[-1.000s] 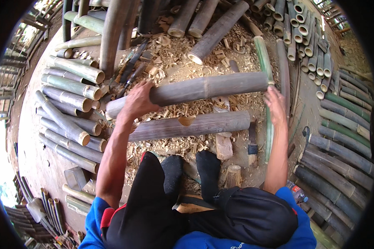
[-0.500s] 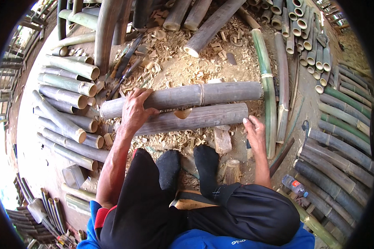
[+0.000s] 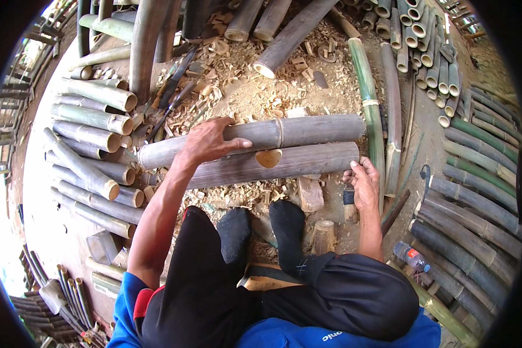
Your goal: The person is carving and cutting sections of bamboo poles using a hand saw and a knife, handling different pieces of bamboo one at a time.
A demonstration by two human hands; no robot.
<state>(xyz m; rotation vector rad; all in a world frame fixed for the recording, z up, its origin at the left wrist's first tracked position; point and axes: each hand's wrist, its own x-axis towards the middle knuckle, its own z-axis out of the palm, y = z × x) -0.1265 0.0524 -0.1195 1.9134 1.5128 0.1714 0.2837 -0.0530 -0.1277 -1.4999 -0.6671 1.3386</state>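
Your left hand (image 3: 211, 139) lies flat, fingers spread, over the far bamboo pole (image 3: 307, 130), pressing it rather than gripping it. Your right hand (image 3: 364, 185) is curled at the right end of the near bamboo pole (image 3: 307, 162); the fingers are bent around a dark tool handle (image 3: 348, 196) just below that end, though how firmly you hold it I cannot tell.

Both poles lie side by side and touching, across the ground just beyond your socked feet (image 3: 261, 223). The near one already carries a heart-shaped notch (image 3: 269, 158) cut through its wall, pale against the grey skin. Shavings and chips (image 3: 243, 93) cover the dirt on either side, so a fair amount of cutting looks done. The far pole shows no notch that I can see, and I judge that it is the part left to work. Cut bamboo sections (image 3: 93, 119) are stacked on your left, and a plastic bottle (image 3: 410, 256) lies by your right knee.
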